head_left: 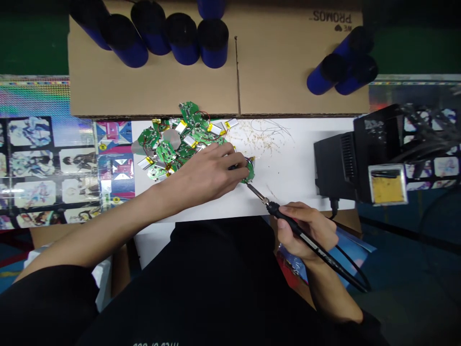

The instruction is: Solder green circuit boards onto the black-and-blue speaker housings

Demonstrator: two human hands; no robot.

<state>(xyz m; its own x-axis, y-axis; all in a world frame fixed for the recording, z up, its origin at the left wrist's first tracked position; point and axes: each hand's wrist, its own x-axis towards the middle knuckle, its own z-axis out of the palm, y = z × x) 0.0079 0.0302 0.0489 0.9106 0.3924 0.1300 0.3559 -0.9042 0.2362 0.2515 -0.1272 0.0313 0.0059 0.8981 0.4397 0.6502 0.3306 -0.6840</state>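
Even bright indoor light, soft shadows, glare on the holographic sheet [32, 103], bowed wide-angle edges, dim corners

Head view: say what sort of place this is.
Probably an electronics soldering bench: a soldering iron in the right hand, a black soldering station, and a heap of green circuit boards with small wired batteries.

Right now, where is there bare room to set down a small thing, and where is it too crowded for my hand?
The white sheet has room between the soldering iron and the black soldering station; pale crumbs and thin wires lie higher up. The cardboard has room between the two groups of blue cylinders. It is crowded at the green circuit boards, beside the left hand.
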